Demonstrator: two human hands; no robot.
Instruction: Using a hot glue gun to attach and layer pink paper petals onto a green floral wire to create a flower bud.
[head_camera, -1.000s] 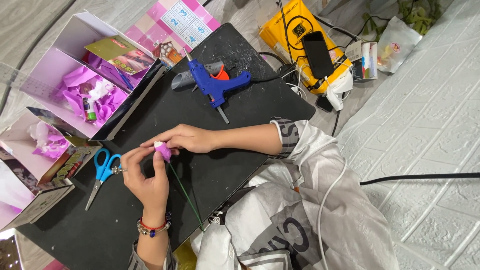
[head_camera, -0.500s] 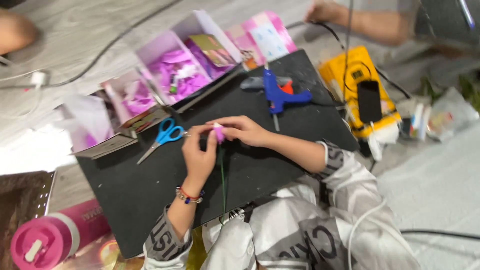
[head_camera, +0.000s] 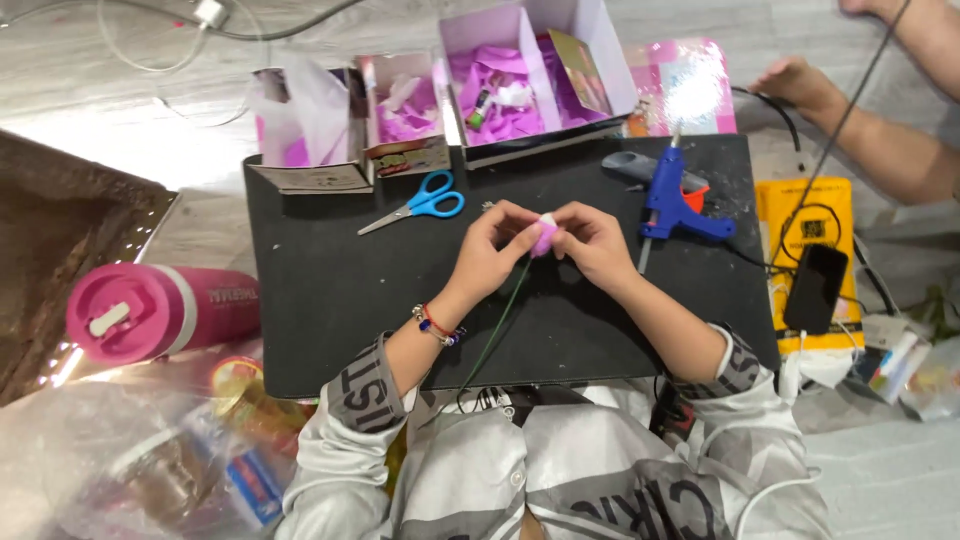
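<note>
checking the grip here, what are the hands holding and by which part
Both the left hand and right hand pinch a small pink flower bud between their fingertips, at the top of its thin green stem, which hangs free below.

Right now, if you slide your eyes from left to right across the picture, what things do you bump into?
Pink bottle → blue scissors → left hand → small pink piece held by both hands → right hand → blue glue gun → black phone.
</note>
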